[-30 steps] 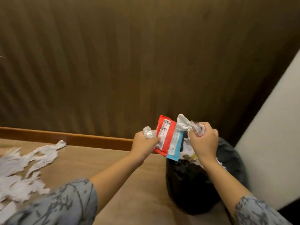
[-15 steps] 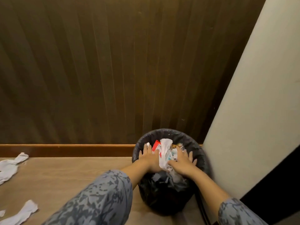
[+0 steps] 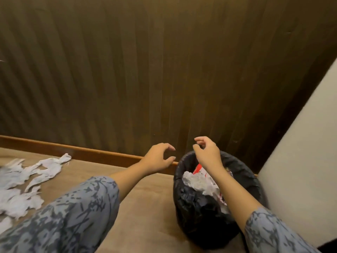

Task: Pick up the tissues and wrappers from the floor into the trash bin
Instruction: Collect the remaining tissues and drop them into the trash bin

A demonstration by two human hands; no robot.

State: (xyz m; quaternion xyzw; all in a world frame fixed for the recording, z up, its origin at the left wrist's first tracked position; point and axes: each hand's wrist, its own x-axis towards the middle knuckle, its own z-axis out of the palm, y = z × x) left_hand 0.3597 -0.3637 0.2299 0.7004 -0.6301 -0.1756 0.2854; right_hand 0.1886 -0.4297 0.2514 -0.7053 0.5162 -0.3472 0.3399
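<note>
A trash bin [image 3: 251, 181] lined with a black bag stands on the floor at the right. Crumpled white tissues [image 3: 197, 181] and a red and white wrapper [image 3: 199, 168] lie inside it. My right hand [image 3: 207, 154] hovers above the bin's rim with loosely curled fingers and holds nothing. My left hand [image 3: 158, 158] hangs just left of the bin, also loosely curled and holding nothing. Several torn white tissues [image 3: 27, 181] are scattered over the floor at the far left.
A dark ribbed wood wall [image 3: 145, 70] with a brown baseboard [image 3: 91, 155] runs behind the bin. A cream wall or pillar [image 3: 300, 161] stands close to the bin's right side. Tan floor [image 3: 145, 207] lies between the bin and the scattered tissues.
Both hands pressed the wrapper and tissues down into the bin, let go and lifted out empty. The view has swung back left, bringing the floor tissues into sight.
</note>
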